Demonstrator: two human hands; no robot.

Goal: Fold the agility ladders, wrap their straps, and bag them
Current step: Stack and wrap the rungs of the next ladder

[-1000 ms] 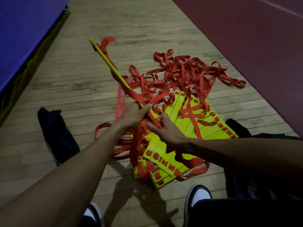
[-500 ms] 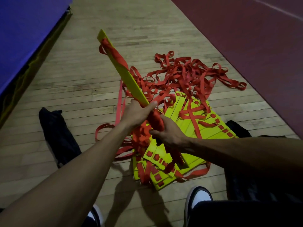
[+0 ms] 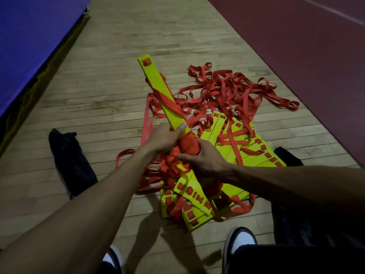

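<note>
A yellow rung (image 3: 158,86) is gripped by the left hand (image 3: 164,138) while red strap (image 3: 188,148) is clutched in the right hand (image 3: 205,159); loose coils (image 3: 233,89) on the floor (image 3: 110,95) could snag the wrap.

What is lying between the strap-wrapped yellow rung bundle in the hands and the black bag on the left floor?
Nothing visible: only bare wooden floor separates the yellow rung bundle, held by the left hand and right hand, from the black bag.

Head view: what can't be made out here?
- Right hand fingers: behind the wrapped strap.
- Held rung lower end: buried under both hands and strap.
- Right black bag: mostly behind the right forearm.
- Rung count in floor pile: straps cover it.
</note>
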